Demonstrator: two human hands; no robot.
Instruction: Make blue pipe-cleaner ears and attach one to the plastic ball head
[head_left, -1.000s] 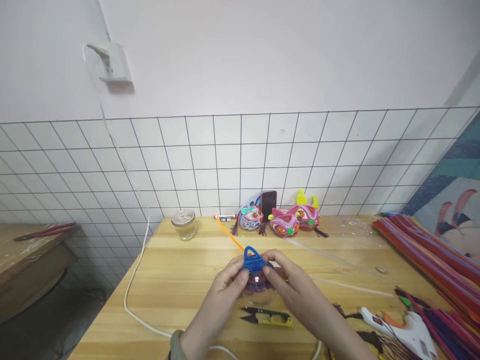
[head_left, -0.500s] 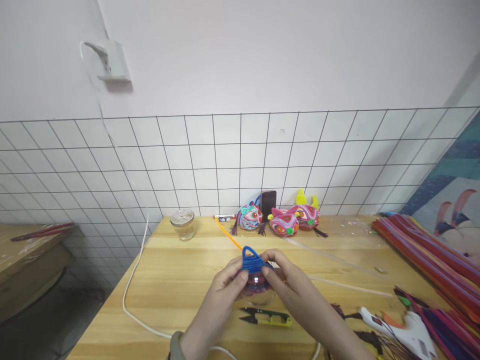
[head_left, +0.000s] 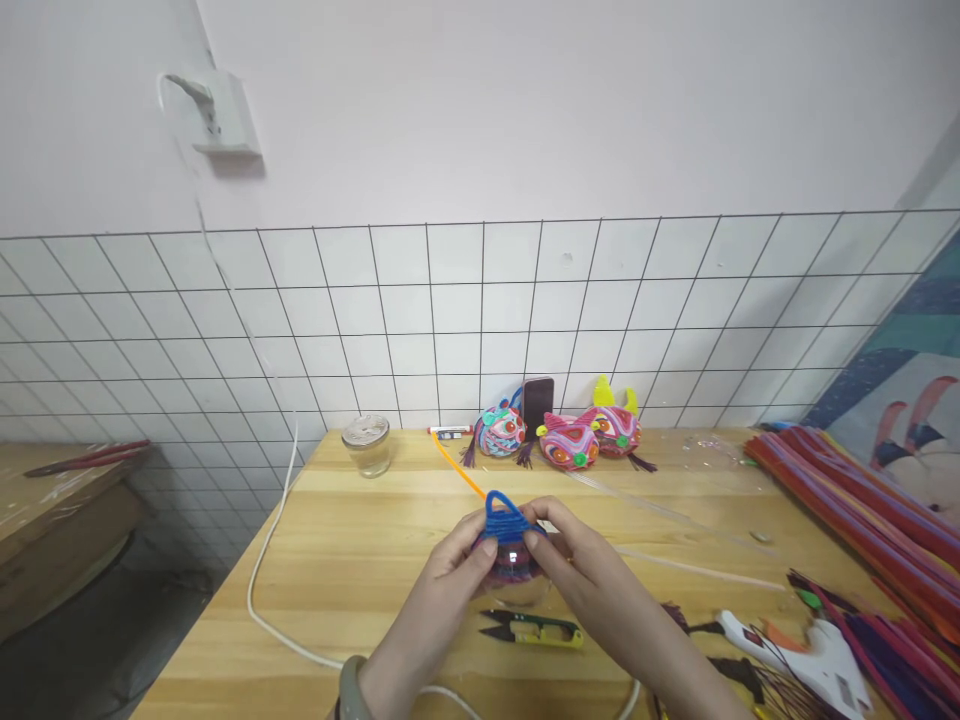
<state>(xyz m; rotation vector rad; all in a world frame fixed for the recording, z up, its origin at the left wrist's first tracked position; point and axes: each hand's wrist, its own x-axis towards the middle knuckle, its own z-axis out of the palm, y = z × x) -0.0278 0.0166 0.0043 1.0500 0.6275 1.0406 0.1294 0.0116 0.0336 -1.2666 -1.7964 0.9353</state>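
Blue pipe cleaner (head_left: 505, 526) lies in close rows over the top of a clear, shiny round ball (head_left: 517, 584), with a loop standing up at the top. My left hand (head_left: 459, 566) grips the ball's left side, thumb pressed on the lower edge of the blue rows. From the right, my right hand (head_left: 568, 556) pinches the same blue rows with thumb and fingers. An orange pipe cleaner (head_left: 459, 469) runs from behind the ball toward the back left. Below the ball lie yellow-handled thread snips (head_left: 536, 631). The ball's far side is hidden.
Several decorated pipe-cleaner heads (head_left: 568, 443) and a phone (head_left: 538, 404) stand along the wall. A lidded glass jar (head_left: 367, 446) is at the back left. To the right are pipe-cleaner bundles (head_left: 847, 500) and a white glue gun (head_left: 802, 655). A white cord (head_left: 259, 570) crosses the table's left side.
Both hands keep nearly the same hold on the ball and blue pipe cleaner. The view has shifted very slightly.
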